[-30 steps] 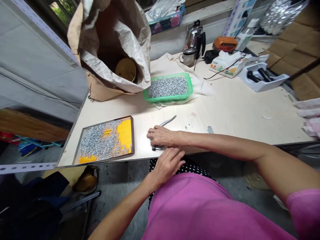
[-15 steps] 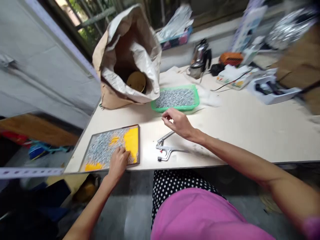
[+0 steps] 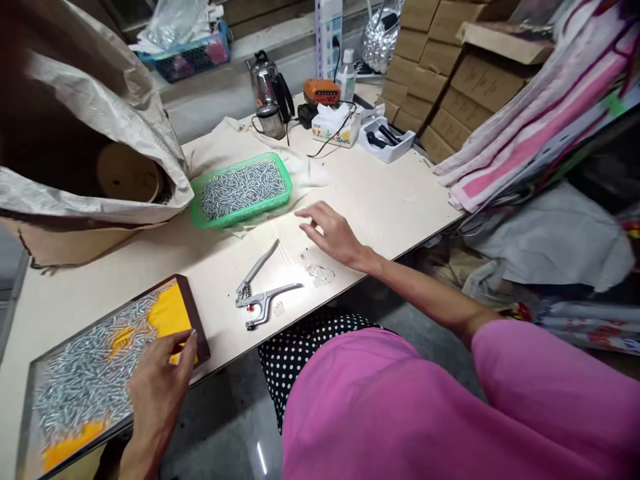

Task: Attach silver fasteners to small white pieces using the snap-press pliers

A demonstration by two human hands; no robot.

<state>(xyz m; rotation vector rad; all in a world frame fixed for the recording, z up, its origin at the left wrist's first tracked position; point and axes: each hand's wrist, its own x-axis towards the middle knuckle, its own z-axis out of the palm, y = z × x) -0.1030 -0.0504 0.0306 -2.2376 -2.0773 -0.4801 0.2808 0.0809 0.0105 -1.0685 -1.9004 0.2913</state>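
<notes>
My left hand (image 3: 163, 373) is over the right side of a shallow dark-framed tray (image 3: 197, 313) with a yellow bottom. Its thumb and fingers are drawn together; a tiny bright spot shows at the tips, too small to name. Many small silver metal pins (image 3: 85, 373) cover most of the tray. My right hand (image 3: 333, 233) hovers above the tabletop with thumb and forefinger apart, nothing visible between them. Silver snap pliers (image 3: 263, 297) with spread handles lie between the two hands. Behind them, a green plastic basket (image 3: 240, 219) is full of similar silver pins (image 3: 245, 187).
A big paper sack (image 3: 90, 243) stands at the left back. Along the back are a metal kettle (image 3: 265, 80), a tissue box (image 3: 335, 127) and a white tray (image 3: 387, 150). Small clear plastic bits (image 3: 320, 275) lie near the table's front edge. Cardboard boxes (image 3: 417, 60) are stacked beyond.
The view has swung to the right. My left hand has lifted from the pins to the tray's right side. My right hand has shifted right, off the pliers, its fingers wider apart.
</notes>
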